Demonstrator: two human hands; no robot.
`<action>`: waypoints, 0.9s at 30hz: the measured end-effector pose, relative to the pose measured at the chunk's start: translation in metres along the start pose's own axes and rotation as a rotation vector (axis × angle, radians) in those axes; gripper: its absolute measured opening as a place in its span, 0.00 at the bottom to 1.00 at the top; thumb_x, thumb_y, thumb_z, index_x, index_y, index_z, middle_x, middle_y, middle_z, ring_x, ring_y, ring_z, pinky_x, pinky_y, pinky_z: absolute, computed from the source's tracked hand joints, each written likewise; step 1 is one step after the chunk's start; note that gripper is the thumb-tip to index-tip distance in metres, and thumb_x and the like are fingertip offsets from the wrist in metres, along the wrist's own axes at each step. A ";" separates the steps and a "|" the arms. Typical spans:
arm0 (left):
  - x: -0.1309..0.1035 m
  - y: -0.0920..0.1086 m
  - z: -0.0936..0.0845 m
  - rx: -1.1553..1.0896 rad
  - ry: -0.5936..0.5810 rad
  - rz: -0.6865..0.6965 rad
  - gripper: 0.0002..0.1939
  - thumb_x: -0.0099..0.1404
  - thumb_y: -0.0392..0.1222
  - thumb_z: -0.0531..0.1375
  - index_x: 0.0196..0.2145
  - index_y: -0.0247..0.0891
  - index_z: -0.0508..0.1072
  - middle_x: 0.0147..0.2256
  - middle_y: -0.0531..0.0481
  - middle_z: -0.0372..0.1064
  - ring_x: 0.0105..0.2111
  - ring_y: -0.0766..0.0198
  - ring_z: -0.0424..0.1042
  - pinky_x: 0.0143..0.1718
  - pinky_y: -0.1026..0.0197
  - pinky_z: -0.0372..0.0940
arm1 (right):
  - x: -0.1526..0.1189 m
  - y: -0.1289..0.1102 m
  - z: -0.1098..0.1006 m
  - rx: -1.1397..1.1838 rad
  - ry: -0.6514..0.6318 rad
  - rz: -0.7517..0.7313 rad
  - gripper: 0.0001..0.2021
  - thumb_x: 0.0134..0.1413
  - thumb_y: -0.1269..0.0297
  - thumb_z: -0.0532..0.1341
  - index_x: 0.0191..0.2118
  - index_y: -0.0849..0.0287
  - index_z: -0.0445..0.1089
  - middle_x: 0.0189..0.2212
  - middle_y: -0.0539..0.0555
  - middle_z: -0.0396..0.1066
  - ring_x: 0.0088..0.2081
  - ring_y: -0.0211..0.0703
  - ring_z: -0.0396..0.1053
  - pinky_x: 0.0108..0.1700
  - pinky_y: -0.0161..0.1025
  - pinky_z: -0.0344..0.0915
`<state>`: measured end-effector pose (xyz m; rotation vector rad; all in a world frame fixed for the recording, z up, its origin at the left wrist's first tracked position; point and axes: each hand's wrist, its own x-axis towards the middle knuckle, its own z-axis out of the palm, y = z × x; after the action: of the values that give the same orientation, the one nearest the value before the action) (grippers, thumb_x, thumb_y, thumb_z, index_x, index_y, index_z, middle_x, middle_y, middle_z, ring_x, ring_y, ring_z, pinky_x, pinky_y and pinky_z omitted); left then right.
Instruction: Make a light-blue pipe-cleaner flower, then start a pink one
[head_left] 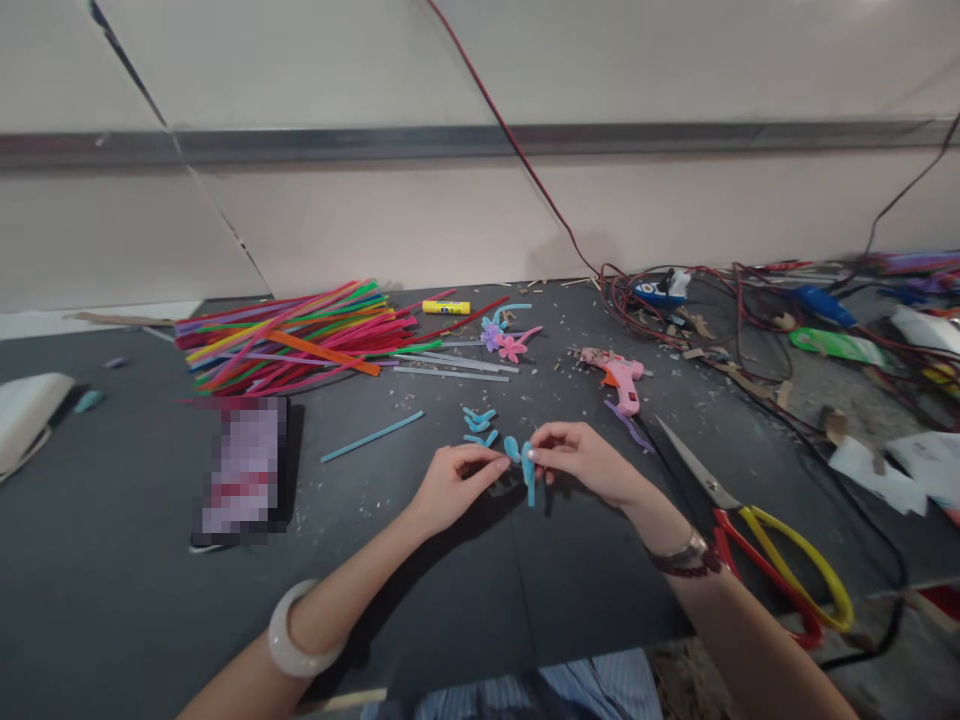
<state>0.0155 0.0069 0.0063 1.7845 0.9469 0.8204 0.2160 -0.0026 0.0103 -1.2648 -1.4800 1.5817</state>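
Near the middle of the dark table, my left hand (459,484) pinches the left side of a small blue pipe cleaner piece (512,448). Close beside it, my right hand (589,462) is closed on a bent blue pipe cleaner (529,480) whose end hangs down. The two blue parts are very near each other; whether they touch is unclear. Several bent blue pieces (480,424) lie just beyond my left fingers. A straight blue stem (373,436) rests farther left.
A heap of coloured pipe cleaners (300,340), a glue stick (446,308) and small flowers (512,348) lie behind. To the right are a pink glue gun (628,385), open scissors (739,510) and tangled cords. A phone (244,470) lies left.
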 end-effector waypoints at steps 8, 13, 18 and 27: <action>0.003 0.000 -0.004 -0.372 -0.102 -0.230 0.11 0.57 0.43 0.57 0.30 0.31 0.75 0.22 0.50 0.69 0.24 0.69 0.65 0.28 0.67 0.60 | 0.020 -0.009 0.023 0.141 0.096 -0.174 0.09 0.42 0.60 0.62 0.27 0.61 0.68 0.22 0.48 0.64 0.23 0.32 0.59 0.27 0.32 0.57; 0.003 -0.001 -0.003 -0.373 -0.080 -0.229 0.11 0.54 0.43 0.59 0.25 0.31 0.74 0.21 0.51 0.68 0.22 0.69 0.64 0.28 0.66 0.59 | 0.024 -0.012 0.026 0.070 0.105 -0.224 0.09 0.44 0.60 0.61 0.29 0.61 0.69 0.24 0.49 0.66 0.26 0.33 0.60 0.30 0.33 0.57; 0.002 -0.004 0.000 -0.309 -0.105 -0.213 0.11 0.54 0.43 0.59 0.25 0.31 0.72 0.20 0.52 0.67 0.21 0.69 0.64 0.26 0.67 0.59 | 0.025 -0.008 0.026 0.033 0.106 -0.176 0.10 0.45 0.60 0.60 0.23 0.62 0.69 0.17 0.46 0.61 0.20 0.30 0.54 0.23 0.31 0.50; -0.005 -0.003 0.001 0.033 -0.045 0.087 0.08 0.58 0.40 0.56 0.29 0.35 0.73 0.27 0.48 0.71 0.29 0.65 0.68 0.34 0.64 0.62 | 0.021 -0.004 0.031 0.309 -0.012 0.101 0.15 0.45 0.56 0.60 0.18 0.64 0.63 0.12 0.44 0.55 0.16 0.28 0.50 0.20 0.30 0.44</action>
<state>0.0135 0.0026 0.0025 1.8763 0.8632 0.8199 0.1794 0.0060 0.0065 -1.1654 -1.1382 1.8053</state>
